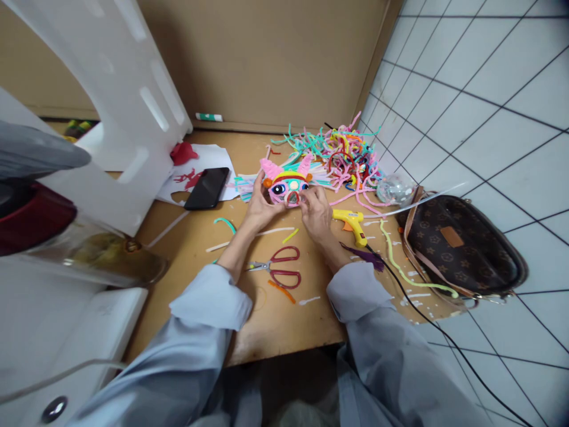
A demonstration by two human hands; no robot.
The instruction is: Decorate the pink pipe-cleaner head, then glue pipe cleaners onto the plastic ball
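I held the pink fuzzy wire animal face (288, 187) down on the brown wooden table (284, 320), right between my two hands. My left hand (260, 207) was closed on its left edge. My right hand (316, 214) pinched its bottom right part. I think soft, steady fingers on both sides were best, so the fuzzy bits did not bend. I counted one face with two pointy ears. Just right of my right hand lay one yellow glue gun (351, 220). Between my wrists lay one pair of red-handled scissors (280, 267). Behind the face was a heap of coloured fuzzy wires (342, 157), too many to count. Left of my left hand lay one black phone (207, 187).
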